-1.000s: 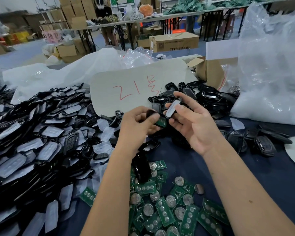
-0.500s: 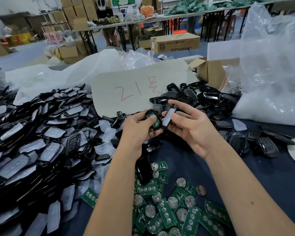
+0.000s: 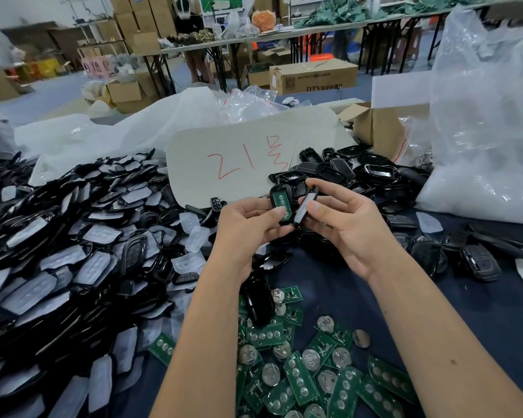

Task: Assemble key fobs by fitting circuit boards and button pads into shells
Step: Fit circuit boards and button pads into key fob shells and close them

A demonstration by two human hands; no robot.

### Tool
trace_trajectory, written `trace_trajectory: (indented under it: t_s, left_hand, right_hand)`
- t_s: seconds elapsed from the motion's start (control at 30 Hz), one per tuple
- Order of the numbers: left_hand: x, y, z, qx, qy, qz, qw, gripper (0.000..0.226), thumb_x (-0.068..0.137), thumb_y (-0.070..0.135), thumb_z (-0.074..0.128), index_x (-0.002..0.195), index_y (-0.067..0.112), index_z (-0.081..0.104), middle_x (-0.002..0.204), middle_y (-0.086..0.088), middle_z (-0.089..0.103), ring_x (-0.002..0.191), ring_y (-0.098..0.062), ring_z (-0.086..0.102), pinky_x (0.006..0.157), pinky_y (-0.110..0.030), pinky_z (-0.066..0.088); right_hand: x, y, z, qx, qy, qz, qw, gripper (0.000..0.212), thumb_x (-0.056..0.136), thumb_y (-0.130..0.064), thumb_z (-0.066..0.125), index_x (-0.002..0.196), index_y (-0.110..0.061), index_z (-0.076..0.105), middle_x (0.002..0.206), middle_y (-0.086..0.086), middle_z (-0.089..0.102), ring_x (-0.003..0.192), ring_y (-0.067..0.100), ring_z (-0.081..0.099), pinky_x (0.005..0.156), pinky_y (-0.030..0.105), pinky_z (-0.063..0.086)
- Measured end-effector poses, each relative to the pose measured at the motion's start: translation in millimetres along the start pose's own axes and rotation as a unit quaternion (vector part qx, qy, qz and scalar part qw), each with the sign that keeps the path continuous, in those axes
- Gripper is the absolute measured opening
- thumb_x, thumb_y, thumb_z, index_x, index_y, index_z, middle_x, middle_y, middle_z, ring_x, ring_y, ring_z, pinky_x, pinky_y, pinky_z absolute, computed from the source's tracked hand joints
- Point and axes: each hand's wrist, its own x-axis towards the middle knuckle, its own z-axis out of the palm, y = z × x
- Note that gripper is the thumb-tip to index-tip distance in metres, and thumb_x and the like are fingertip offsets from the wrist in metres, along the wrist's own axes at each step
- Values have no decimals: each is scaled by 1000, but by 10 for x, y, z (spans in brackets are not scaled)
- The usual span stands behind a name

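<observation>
Shell (image 3: 280, 203) with green board (image 3: 283, 206) seated inside, held above desk (image 3: 329, 297) in left hand (image 3: 248, 230), thumb curled over it. Right hand (image 3: 344, 227) pinches second black shell half (image 3: 305, 206) just beside. Loose boards (image 3: 299, 378) below; black shells with pads (image 3: 58, 251) heaped left; white card (image 3: 239, 164), plastic bags (image 3: 480, 131) behind; warehouse tables, cartons beyond.

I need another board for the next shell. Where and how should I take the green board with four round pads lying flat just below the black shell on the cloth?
Pinch the board across its two long edges, coming straight down from above. It lies flat, pads up, on top of other boards, so its faces can't be reached; the long edges look free, though the black shell crowds its far side.
</observation>
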Motion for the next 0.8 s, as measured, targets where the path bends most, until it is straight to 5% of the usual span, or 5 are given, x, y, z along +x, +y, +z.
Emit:
trace_trajectory:
  t_s: [0.13,0.23,0.37,0.53,0.8]
  left_hand:
    - [-27,17,21,40,-11,40,998,8,86,-1,80,92,0,76,89,-21,77,80,-34,78,75,-32,64]
    - [-40,13,57,88,-16,69,994,8,84,-1,81,90,1,76,79,-17,77,71,-25,76,68,-27,63]
    - [-22,-32,107,160,-10,90,983,11,86,3,81,86,14,78,71,-3,75,65,-19,74,72,-39,65]
    - [-36,-30,139,190,-39,114,974,21,91,1,75,88,21,79,78,1,77,75,-16,76,72,-31,64]
    - [-68,47,183,326,-37,159,931,23,74,13,90,92,27,83,78,1,75,80,-22,71,79,-37,61]
  right_hand:
    - [8,14,-24,-38,27,-13,999,48,72,-14,83,119,-14,76,101,13,77,95,24,74,90,41,62]
    - [17,42,-33,-77,47,-22,996,39,80,-4,84,117,-15,77,92,8,77,88,20,74,83,35,62]
    - [14,74,-35,-109,76,-31,991,41,82,-1,84,121,-11,75,84,7,75,82,16,75,76,29,62]
    - [5,71,-31,-113,104,-38,987,46,78,-3,88,121,-8,73,95,20,77,81,19,77,73,28,62]
    - [16,98,-47,-197,120,-64,971,59,65,-33,96,118,-22,73,83,8,79,80,27,79,82,51,65]
